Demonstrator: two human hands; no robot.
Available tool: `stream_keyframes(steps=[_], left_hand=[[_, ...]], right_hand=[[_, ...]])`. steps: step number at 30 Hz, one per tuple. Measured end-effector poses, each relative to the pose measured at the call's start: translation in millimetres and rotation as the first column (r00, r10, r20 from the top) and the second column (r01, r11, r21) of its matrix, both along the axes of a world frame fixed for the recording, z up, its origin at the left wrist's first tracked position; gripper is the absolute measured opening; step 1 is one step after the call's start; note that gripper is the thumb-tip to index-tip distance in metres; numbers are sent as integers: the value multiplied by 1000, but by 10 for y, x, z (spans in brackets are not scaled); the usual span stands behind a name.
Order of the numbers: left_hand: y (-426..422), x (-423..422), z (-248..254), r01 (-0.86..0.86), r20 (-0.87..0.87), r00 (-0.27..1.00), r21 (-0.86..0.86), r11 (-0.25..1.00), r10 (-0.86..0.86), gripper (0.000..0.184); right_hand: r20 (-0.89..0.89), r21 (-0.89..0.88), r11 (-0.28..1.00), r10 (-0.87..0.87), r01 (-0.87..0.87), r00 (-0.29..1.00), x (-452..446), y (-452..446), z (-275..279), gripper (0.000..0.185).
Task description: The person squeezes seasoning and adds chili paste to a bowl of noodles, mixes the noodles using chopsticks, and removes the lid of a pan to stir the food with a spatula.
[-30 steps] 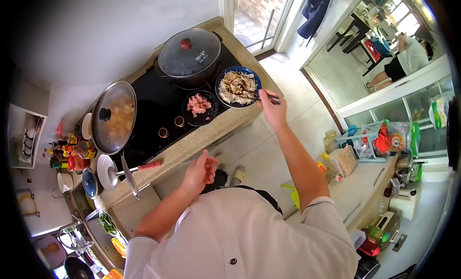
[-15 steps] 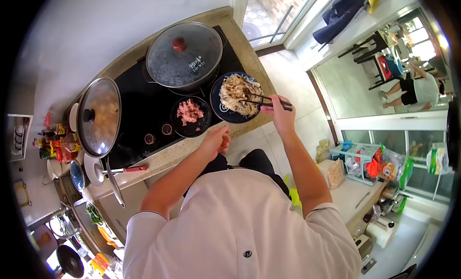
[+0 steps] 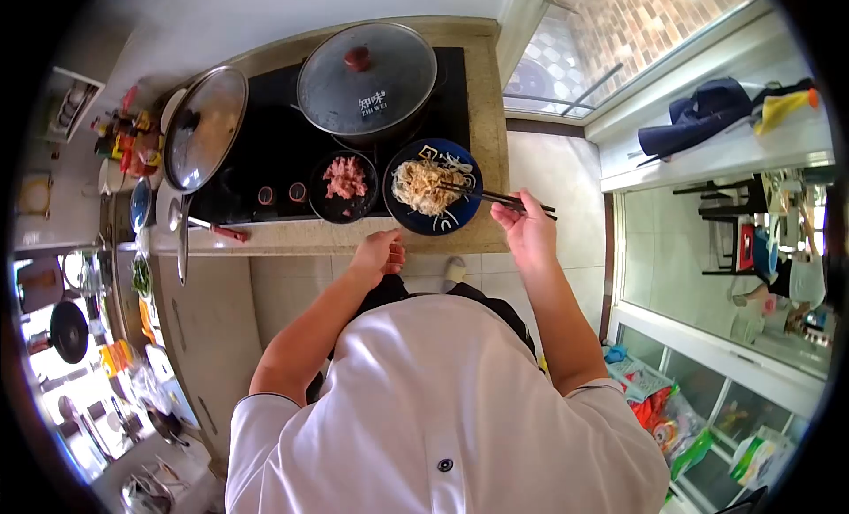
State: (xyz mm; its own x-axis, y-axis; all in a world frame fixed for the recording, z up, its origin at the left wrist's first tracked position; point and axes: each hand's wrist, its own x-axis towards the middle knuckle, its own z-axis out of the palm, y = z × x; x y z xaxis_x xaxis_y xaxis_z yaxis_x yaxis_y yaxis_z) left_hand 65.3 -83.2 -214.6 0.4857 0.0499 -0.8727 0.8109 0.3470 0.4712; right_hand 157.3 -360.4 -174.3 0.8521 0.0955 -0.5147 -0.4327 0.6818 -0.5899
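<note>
The bench (image 3: 301,236) spans the space in front of the person, with a big lidded pot (image 3: 380,83) toward its far side. Nearer, at the right front, sits the blue plate (image 3: 401,213), just right of a smaller dark plate (image 3: 331,209) of pink meat (image 3: 345,177). A mound of pale shredded food (image 3: 428,183) lies on the blue plate. The right hand (image 3: 529,229) is just off that plate's right side, so the mound lies leftward and slightly forward of its fingers; the left hand (image 3: 378,252) is at the plate's near-left side, by the bench's front edge. Only the right hand reaches the food, through dark chopsticks (image 3: 497,196) whose long axis runs mostly sideways, tips leftward in the mound, back ends jutting right past the hand. The right fingers pinch them narrowly; the left fingers are curled in, with nothing visible between them.
</note>
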Motion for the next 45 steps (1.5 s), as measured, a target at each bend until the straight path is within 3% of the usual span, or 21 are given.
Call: stream_keyframes(steps=[8,11,13,17,20,22,25,27,28,30,35,43,45], left_hand=[[-27,-105,-165,-69,41,996,-89,994,73,26],[4,-116,-138,-57,40,997,-98,993,62,29],[33,-136,-129,-45,45,998,-111,993,50,28],[120,-163,-137,-35,54,998,-139,990,42,27],[158,-185,-132,-28,67,997,-145,989,38,25],[185,-185,-144,-30,70,997,-147,989,41,24],[210,-202,-145,-26,67,997,-157,987,36,23],[210,-215,-109,-22,64,997,-158,987,33,23],[213,-226,-88,-19,66,997,-158,987,30,23],[208,-242,-55,-17,64,998,-155,988,28,22],[231,-291,-87,-20,68,997,-172,985,33,21],[202,-340,-126,-27,61,997,-164,986,38,20],[192,-345,-115,-26,55,998,-160,987,35,20]], right_hand=[[211,-76,995,87,-72,974,84,-70,423,24],[204,-248,967,117,-64,972,24,-53,330,25],[176,-555,829,191,-63,966,-40,-17,313,27],[259,-750,660,236,41,936,-130,-82,542,31],[267,-790,607,210,89,941,-218,88,734,30],[179,-731,681,241,-35,954,-200,299,571,30],[200,-717,697,224,-13,954,-110,474,156,30],[176,-504,861,29,65,984,-20,462,34,26],[178,-504,861,26,69,984,-5,430,-8,26],[77,-324,943,-55,78,995,25,315,-41,24],[112,-186,981,-33,53,993,-22,80,128,24],[278,-195,980,23,34,960,-95,117,542,24],[298,-409,912,104,28,949,-131,204,460,26]])
